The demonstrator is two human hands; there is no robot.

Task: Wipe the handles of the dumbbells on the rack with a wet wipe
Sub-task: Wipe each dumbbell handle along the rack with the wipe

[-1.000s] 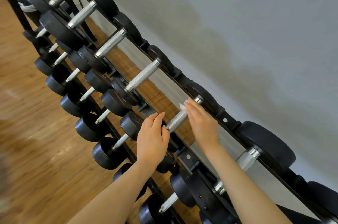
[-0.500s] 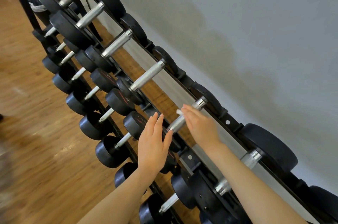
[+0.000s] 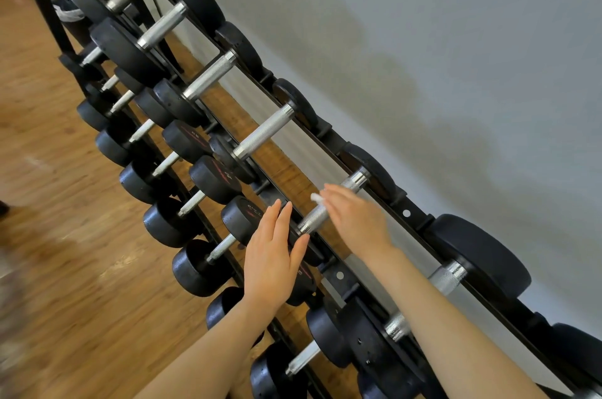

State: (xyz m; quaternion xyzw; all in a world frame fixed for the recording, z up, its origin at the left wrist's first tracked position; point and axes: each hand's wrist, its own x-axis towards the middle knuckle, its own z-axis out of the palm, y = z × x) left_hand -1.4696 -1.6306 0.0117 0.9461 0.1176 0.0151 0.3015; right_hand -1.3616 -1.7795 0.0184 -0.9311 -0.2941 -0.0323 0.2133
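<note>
Wet wipe (image 3: 316, 197): small white wad under the right hand's (image 3: 356, 219) fingertips, pressed on the knurled steel handle (image 3: 329, 203) of a top-tier dumbbell on the rack (image 3: 407, 213). Right fingers straight over the bar, not wrapped; actual hold on the wipe is hidden, can't tell. Left hand (image 3: 272, 255) flat, fingers extended, holding nothing, resting on that dumbbell's near black head (image 3: 304, 252). Smaller dumbbells on lower tiers. Wood floor (image 3: 65, 252) left, grey wall (image 3: 456, 56) behind.
</note>
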